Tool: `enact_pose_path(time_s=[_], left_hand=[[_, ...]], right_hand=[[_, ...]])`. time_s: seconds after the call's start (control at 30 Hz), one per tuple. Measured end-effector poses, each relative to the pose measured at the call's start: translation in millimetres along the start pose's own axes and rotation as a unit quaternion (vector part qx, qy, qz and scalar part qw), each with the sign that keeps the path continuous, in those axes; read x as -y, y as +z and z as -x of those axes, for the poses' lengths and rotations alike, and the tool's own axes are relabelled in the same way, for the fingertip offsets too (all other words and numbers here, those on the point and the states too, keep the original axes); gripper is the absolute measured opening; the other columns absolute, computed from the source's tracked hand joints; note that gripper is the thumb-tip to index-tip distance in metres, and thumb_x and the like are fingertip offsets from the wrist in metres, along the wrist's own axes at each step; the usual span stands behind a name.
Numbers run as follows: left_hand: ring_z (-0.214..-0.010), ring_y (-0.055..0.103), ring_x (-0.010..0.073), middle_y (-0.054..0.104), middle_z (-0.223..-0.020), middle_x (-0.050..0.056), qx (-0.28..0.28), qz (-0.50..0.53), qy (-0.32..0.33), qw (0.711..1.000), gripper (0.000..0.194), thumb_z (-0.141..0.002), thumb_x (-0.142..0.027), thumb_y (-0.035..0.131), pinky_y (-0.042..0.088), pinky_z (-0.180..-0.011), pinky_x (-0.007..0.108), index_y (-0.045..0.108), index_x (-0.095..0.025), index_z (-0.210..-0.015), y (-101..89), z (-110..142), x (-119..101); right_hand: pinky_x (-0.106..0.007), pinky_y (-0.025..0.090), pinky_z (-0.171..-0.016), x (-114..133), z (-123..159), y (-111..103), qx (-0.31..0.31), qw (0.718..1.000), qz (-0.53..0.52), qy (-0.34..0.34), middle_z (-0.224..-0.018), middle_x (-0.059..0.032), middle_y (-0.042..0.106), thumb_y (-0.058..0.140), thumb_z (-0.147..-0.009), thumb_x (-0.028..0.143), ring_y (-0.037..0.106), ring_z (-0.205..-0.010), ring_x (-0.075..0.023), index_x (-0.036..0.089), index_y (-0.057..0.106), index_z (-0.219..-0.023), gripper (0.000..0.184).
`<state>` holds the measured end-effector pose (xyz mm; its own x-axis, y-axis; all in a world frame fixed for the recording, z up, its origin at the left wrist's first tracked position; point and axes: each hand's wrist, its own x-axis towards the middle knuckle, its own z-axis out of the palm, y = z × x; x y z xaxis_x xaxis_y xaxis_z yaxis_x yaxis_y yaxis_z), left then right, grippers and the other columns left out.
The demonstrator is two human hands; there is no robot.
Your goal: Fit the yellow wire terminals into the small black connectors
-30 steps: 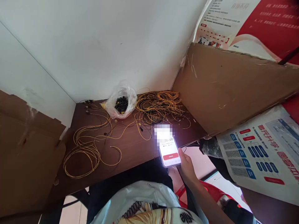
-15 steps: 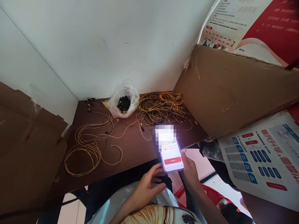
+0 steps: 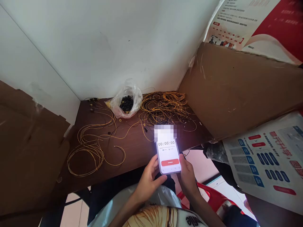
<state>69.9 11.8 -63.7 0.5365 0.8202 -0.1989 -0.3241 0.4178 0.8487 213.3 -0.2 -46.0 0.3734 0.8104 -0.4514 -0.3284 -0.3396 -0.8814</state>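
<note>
A lit smartphone [image 3: 168, 154] shows a row of zeros and a red button; its top is blurred out. My right hand [image 3: 187, 171] grips its lower right edge, thumb along the side. Against the lower left edge, the curled fingers of my left hand [image 3: 149, 176] support the phone, with that thumb lying just below the bottom corner. Behind the phone on the brown table [image 3: 132, 151] lies a tangled heap of thin yellow and black cables [image 3: 163, 105]. Looser yellow cable coils [image 3: 85, 157] spread over the left side of the table.
An open clear plastic bag [image 3: 137, 97] of small black parts stands at the back by the white wall [image 3: 132, 47]. Cardboard panels [image 3: 236, 85] flank the table. A printed poster sheet [image 3: 265, 167] hangs at the right, above a red stool [image 3: 208, 192].
My left hand has moved up to the phone's left edge. The phone has shifted slightly left and stands straighter, showing its full row of digits. The view has shifted a little.
</note>
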Motion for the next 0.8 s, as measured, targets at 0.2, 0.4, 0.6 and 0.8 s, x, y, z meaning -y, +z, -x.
enact_pose_path(time_s=[0.2,0.4,0.6,0.8], left_hand=[[-0.126,0.048,0.0289,0.049,-0.139,0.015,0.004,0.0,0.005,1.0,0.075,-0.073,-0.024,0.072,0.033,-0.108,0.043,0.033,-0.019,-0.137,0.0,-0.3,-5.0],[-0.124,0.05,0.0281,0.05,-0.137,0.016,0.012,0.0,0.008,1.0,0.071,-0.074,-0.022,0.07,0.035,-0.107,0.042,0.033,-0.019,-0.135,-0.8,0.5,-7.0],[-0.122,0.052,0.0276,0.051,-0.136,0.015,0.007,-0.004,0.004,1.0,0.07,-0.074,-0.022,0.071,0.036,-0.105,0.041,0.035,-0.019,-0.133,-0.4,0.9,-8.7],[-0.122,0.052,0.0272,0.053,-0.134,0.014,0.002,-0.007,0.005,1.0,0.069,-0.073,-0.024,0.072,0.036,-0.106,0.04,0.037,-0.019,-0.132,-0.6,1.4,-8.5]], right_hand=[[-0.028,0.05,-0.06,-1.5,1.3,0.4,-0.015,1.0,0.004,0.001,-0.075,-0.0099,0.073,0.06,-0.069,0.071,0.068,-0.072,-0.0232,0.011,0.069,-0.082,0.063],[-0.029,0.05,-0.06,-2.1,3.2,1.4,-0.013,1.0,-0.004,-0.005,-0.074,-0.0091,0.073,0.061,-0.068,0.071,0.068,-0.069,-0.0227,0.011,0.069,-0.081,0.061],[-0.029,0.05,-0.059,-1.5,4.4,3.6,-0.014,1.0,-0.004,-0.013,-0.073,-0.0089,0.073,0.061,-0.067,0.07,0.068,-0.07,-0.023,0.012,0.069,-0.079,0.06],[-0.03,0.05,-0.061,-2.8,5.2,3.3,-0.009,1.0,0.0,-0.019,-0.075,-0.0096,0.073,0.06,-0.07,0.069,0.068,-0.071,-0.0233,0.012,0.069,-0.079,0.059]])
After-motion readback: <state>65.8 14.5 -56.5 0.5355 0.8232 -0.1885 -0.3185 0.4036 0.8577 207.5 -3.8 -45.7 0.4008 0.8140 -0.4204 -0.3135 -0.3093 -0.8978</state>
